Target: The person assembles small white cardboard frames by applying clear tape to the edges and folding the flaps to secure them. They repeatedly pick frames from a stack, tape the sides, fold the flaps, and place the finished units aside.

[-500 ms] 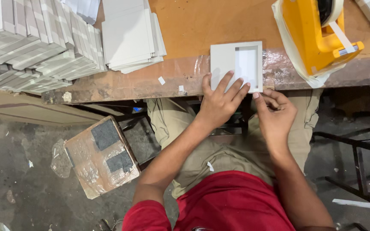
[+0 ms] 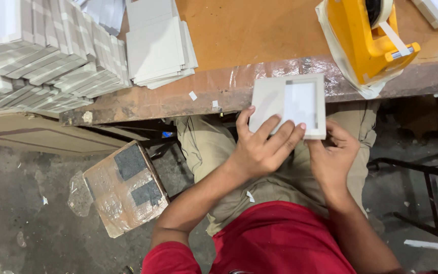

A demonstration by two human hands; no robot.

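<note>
Left hand (image 2: pixel 262 147) fingers spread flat on white cardboard frame (image 2: pixel 290 104), right hand (image 2: pixel 333 152) curled, gripping its lower edge

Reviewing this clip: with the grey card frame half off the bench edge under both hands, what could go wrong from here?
1. The grey card frame overhangs the edge of the workbench, pinned mainly by the left hand; if that hand lifts, it may tip onto the lap or the dirty floor.
2. The right hand works at the frame's lower corner from below, so a pull there could bend the thin card.
3. The yellow tape dispenser sits close, its loose tape end could catch the frame.
</note>
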